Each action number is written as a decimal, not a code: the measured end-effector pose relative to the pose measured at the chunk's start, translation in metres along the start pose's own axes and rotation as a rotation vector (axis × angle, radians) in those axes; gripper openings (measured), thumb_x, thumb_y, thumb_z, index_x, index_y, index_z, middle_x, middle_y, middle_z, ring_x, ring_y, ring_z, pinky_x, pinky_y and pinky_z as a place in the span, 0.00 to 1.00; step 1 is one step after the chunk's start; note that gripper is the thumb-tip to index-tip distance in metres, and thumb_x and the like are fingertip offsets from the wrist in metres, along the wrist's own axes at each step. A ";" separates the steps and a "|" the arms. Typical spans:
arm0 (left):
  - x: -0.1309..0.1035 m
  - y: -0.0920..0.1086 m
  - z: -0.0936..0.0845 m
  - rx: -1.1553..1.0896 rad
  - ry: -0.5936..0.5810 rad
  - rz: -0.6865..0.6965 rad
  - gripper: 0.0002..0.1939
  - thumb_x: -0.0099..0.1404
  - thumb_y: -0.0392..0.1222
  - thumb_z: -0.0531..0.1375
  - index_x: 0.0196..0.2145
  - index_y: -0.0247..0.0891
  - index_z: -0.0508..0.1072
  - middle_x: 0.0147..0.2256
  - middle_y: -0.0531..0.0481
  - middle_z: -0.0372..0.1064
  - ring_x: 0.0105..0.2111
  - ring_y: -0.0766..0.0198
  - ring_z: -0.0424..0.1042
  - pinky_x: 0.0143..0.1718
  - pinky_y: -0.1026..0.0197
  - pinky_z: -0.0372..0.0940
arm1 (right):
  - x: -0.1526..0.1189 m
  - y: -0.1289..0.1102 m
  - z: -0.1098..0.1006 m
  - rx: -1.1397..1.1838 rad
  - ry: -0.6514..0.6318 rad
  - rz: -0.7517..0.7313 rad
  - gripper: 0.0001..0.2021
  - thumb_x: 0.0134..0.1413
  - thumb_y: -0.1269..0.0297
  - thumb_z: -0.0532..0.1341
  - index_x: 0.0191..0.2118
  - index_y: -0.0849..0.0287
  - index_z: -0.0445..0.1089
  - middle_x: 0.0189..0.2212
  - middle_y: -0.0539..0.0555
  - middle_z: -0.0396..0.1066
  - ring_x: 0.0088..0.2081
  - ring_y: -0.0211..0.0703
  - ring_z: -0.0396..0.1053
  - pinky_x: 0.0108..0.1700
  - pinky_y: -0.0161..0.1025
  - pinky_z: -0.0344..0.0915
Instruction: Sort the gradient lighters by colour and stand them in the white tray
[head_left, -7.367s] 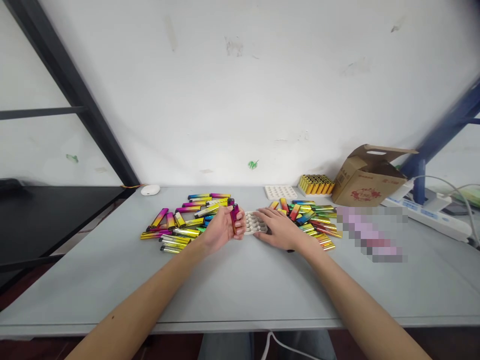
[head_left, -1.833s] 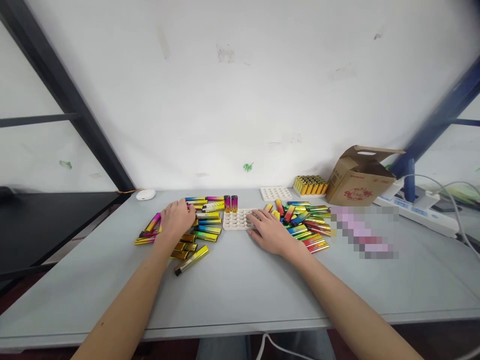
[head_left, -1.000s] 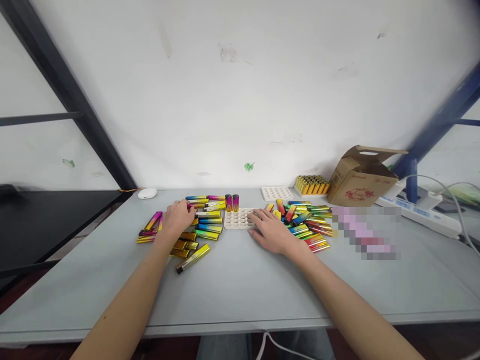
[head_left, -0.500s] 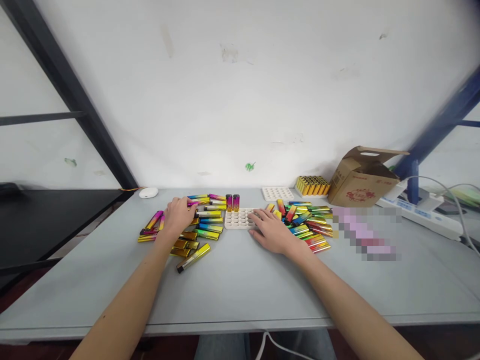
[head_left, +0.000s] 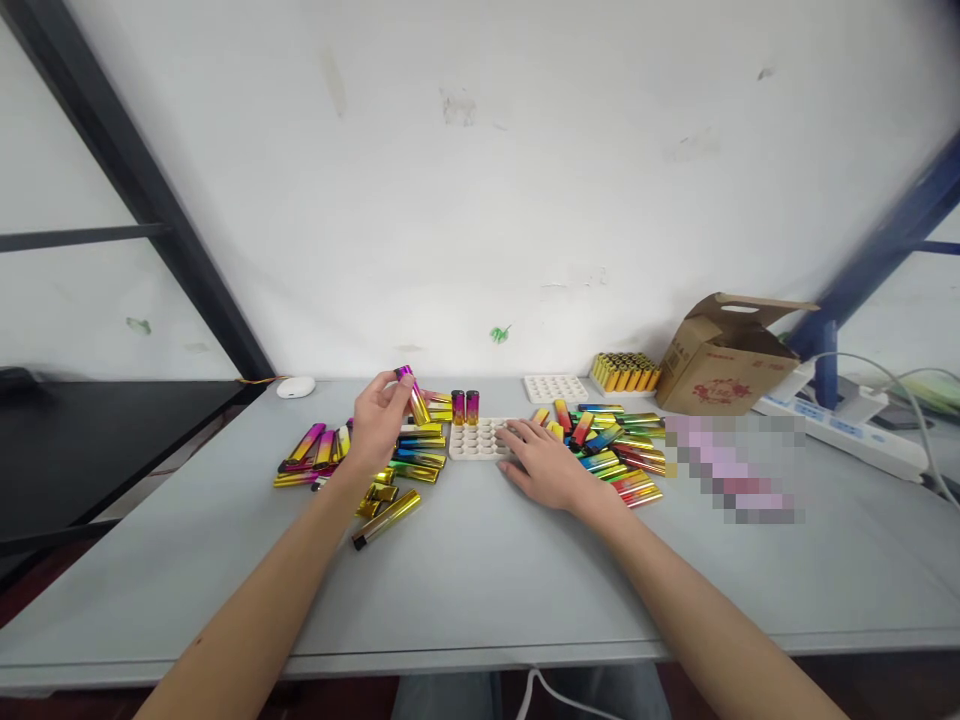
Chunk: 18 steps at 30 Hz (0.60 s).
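Observation:
My left hand is closed on a shiny purple-and-gold lighter, lifted at a tilt above a loose pile of similar metallic lighters. My right hand lies with its fingers stretched over the right end of a white tray with round holes, touching it. At the tray's back left, two purple-and-gold lighters stand upright side by side. Beside and partly behind my right hand is another pile of multicoloured lighters.
Farther back are another white holed tray and a block of upright yellow lighters. An open cardboard box and a white power strip stand at the right. A small white case sits at the back left.
My left hand has risen out of the left pile and moved slightly right, bringing up a purple-and-gold lighter. My right hand has stayed on the tray.

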<state>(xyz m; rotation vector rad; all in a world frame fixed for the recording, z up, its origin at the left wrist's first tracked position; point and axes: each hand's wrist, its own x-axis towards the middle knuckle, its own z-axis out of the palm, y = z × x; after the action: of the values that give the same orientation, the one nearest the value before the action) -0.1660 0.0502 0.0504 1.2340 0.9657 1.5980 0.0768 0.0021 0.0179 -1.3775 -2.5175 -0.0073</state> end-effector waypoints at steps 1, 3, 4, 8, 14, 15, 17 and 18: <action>-0.004 0.001 0.005 -0.047 -0.034 -0.038 0.21 0.55 0.58 0.65 0.36 0.39 0.66 0.25 0.56 0.68 0.25 0.66 0.73 0.28 0.64 0.70 | 0.000 0.000 0.000 0.000 0.001 0.000 0.21 0.63 0.59 0.51 0.58 0.62 0.61 0.57 0.63 0.61 0.59 0.53 0.57 0.61 0.50 0.54; -0.013 0.004 0.014 -0.115 -0.121 -0.097 0.20 0.56 0.56 0.65 0.35 0.41 0.64 0.27 0.59 0.65 0.20 0.73 0.67 0.22 0.68 0.65 | 0.000 0.000 0.000 0.000 0.003 -0.001 0.21 0.63 0.59 0.51 0.58 0.62 0.61 0.57 0.63 0.61 0.59 0.54 0.57 0.61 0.50 0.54; -0.018 0.006 0.018 -0.156 -0.145 -0.111 0.19 0.57 0.56 0.65 0.34 0.41 0.64 0.28 0.59 0.64 0.17 0.76 0.62 0.18 0.71 0.61 | 0.000 -0.001 0.000 -0.001 0.005 -0.001 0.21 0.63 0.59 0.51 0.58 0.62 0.61 0.57 0.63 0.61 0.59 0.54 0.57 0.60 0.50 0.54; -0.030 0.014 0.028 -0.305 -0.307 -0.305 0.20 0.61 0.60 0.59 0.33 0.38 0.65 0.27 0.56 0.63 0.16 0.76 0.54 0.15 0.71 0.50 | -0.001 -0.002 -0.001 -0.002 0.012 0.000 0.21 0.63 0.59 0.51 0.58 0.62 0.61 0.56 0.63 0.61 0.58 0.55 0.57 0.60 0.50 0.55; -0.034 0.012 0.030 -0.416 -0.451 -0.498 0.23 0.66 0.58 0.51 0.26 0.35 0.66 0.19 0.57 0.49 0.19 0.70 0.56 0.22 0.66 0.59 | 0.000 0.000 0.000 0.002 0.010 -0.004 0.21 0.63 0.59 0.51 0.58 0.61 0.61 0.56 0.63 0.61 0.58 0.54 0.57 0.60 0.51 0.55; -0.034 0.011 0.031 -0.430 -0.464 -0.507 0.23 0.67 0.57 0.50 0.25 0.35 0.64 0.20 0.56 0.50 0.20 0.69 0.57 0.23 0.66 0.60 | 0.000 0.000 0.000 0.001 0.010 -0.004 0.21 0.63 0.59 0.51 0.58 0.61 0.61 0.56 0.63 0.61 0.59 0.54 0.57 0.60 0.51 0.55; -0.035 0.010 0.033 -0.439 -0.482 -0.522 0.22 0.68 0.53 0.47 0.23 0.36 0.62 0.21 0.54 0.51 0.21 0.67 0.58 0.25 0.65 0.61 | 0.000 0.000 -0.001 0.002 0.014 -0.003 0.21 0.63 0.59 0.51 0.58 0.62 0.61 0.56 0.63 0.62 0.59 0.55 0.57 0.59 0.51 0.55; -0.036 0.009 0.034 -0.436 -0.488 -0.530 0.21 0.68 0.51 0.46 0.23 0.36 0.61 0.21 0.53 0.51 0.22 0.67 0.58 0.25 0.64 0.61 | 0.000 0.000 -0.001 0.003 0.016 -0.002 0.21 0.63 0.59 0.51 0.58 0.62 0.61 0.56 0.63 0.62 0.58 0.55 0.57 0.59 0.51 0.56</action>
<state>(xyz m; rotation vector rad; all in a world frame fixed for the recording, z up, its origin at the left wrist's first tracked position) -0.1303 0.0156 0.0549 0.8984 0.5279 0.9546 0.0771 0.0015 0.0188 -1.3680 -2.5050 -0.0151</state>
